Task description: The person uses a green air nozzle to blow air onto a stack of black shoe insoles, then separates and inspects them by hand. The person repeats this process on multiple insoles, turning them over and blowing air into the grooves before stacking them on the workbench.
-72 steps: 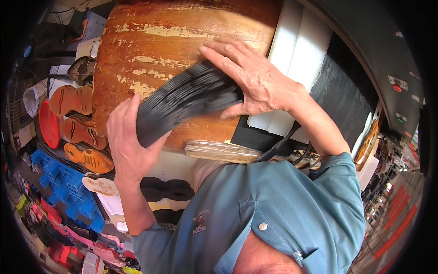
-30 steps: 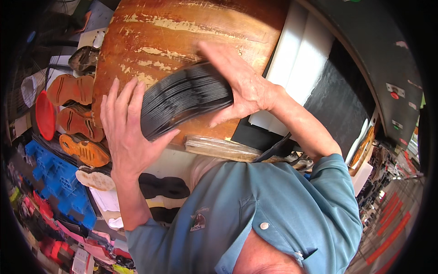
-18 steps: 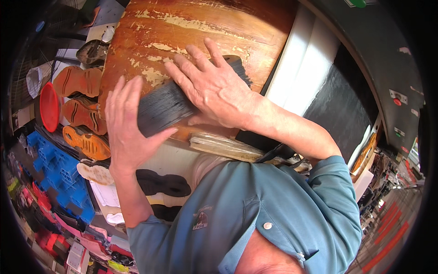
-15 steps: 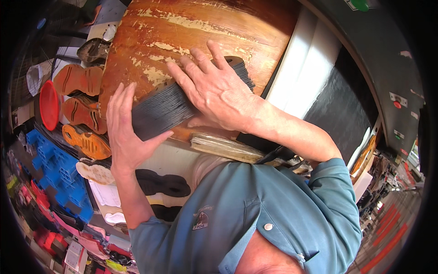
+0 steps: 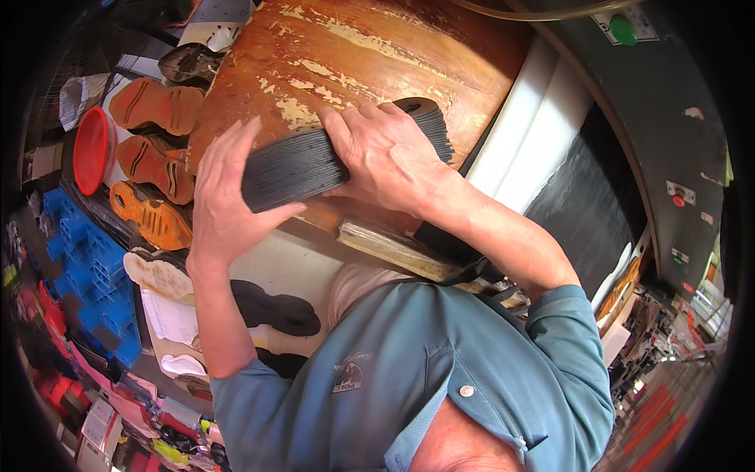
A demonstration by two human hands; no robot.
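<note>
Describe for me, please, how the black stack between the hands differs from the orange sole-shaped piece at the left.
The black stack turns its many thin layered edges to view; the orange sole-shaped piece shows a broad face with dark slots.
The right hand grips the black stack, while neither hand touches the orange sole-shaped piece.
They differ in colour, black against orange.
Both show a rounded end.

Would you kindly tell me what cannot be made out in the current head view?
All in the head view:
Middle of the black stack: covered by the right hand.
Its layer count: edges too fine to count.
Left end of the black sole below it: behind the left forearm.
Far end of the wooden table: cut off by the upper edge.
Clutter at far right: small and blurred.
</note>
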